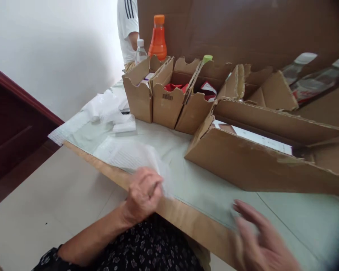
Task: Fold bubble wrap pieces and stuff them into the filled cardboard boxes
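My left hand [144, 192] is closed in a fist at the table's front edge, gripping a translucent white plastic bag [130, 154] that spreads out behind it and is partly smeared by motion. My right hand [262, 241] hovers over the front edge at the lower right, blurred, with thumb and fingers apart and nothing visible in it. Farther left lie more crumpled clear plastic bags [104, 105] and a small folded plastic packet [124, 125].
Several cardboard bins [166, 107] line the back, with red and white packets inside. A long cardboard box [260, 165] holding a white carton [257, 137] stands at right. Behind are an orange bottle [158, 41] and clear bottles [298, 67]. A person in a white sleeve [128, 34] is beyond.
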`<action>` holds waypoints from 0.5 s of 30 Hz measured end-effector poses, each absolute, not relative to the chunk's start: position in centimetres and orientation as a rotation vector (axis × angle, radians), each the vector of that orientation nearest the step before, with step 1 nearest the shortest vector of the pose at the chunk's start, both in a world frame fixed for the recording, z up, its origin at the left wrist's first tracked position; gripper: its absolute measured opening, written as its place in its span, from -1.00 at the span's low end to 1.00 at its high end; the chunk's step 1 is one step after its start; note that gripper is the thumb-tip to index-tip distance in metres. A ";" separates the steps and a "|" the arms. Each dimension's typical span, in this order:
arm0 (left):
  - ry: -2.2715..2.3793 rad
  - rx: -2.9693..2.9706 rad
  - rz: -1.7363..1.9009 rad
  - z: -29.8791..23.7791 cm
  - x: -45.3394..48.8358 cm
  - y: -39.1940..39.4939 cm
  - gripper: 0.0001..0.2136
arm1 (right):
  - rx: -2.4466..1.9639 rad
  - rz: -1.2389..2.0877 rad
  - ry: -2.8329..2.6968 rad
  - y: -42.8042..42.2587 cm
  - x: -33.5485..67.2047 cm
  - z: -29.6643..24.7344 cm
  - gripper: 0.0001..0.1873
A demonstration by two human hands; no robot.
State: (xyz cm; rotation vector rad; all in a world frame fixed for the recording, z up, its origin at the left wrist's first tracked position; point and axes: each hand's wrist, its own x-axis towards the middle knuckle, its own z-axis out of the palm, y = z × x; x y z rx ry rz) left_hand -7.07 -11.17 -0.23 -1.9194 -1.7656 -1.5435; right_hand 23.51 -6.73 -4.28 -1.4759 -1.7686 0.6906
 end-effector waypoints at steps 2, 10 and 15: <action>-1.717 -2.110 -1.744 -1.1 -3.2 -12.0 -0.82 | -1.387 0.986 -1.818 -7.3 20.7 -3.0 -0.42; -1.643 -2.628 -1.890 -1.8 0.3 -12.7 -0.79 | -1.379 1.128 -1.757 -6.6 17.9 -1.8 -0.36; -1.788 -2.276 -1.349 -2.4 -4.6 -12.1 -0.74 | -1.264 0.537 -1.910 -7.8 19.5 0.3 -0.72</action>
